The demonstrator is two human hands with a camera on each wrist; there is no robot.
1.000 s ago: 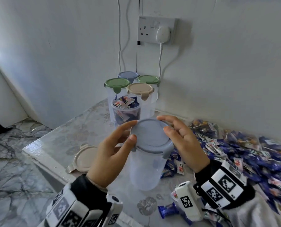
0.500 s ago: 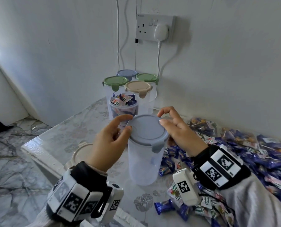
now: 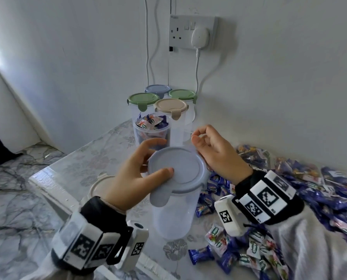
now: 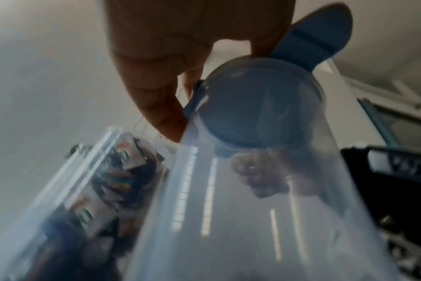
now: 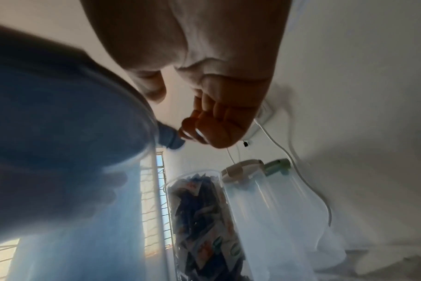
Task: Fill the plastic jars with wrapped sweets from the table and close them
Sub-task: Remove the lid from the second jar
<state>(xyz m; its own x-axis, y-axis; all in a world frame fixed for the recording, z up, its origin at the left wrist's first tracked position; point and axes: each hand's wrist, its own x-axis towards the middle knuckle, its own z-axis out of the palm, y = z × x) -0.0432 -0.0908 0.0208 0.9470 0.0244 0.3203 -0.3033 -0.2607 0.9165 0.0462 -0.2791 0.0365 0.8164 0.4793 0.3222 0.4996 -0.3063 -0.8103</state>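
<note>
2 hands are at the blue lid point(image 3: 177, 170) of the empty clear jar point(image 3: 173, 211) standing on the table point(image 3: 71, 168). My left hand point(image 3: 136, 178) holds the lid, thumb on top and fingers curled at its far rim; my right hand point(image 3: 215, 152) has its fingers curled near the far clip, but I cannot tell whether it grips anything. My worry: the light jar could tip or skid if I pull unevenly, knocking the full, lidless jar point(image 3: 152, 131) just behind it. Wrapped sweets point(image 3: 239, 247) lie heaped to the right, a beige lid point(image 3: 99, 185) to the left. Floral-patterned tabletop, white wall with socket point(image 3: 192, 31), marbled floor
</note>
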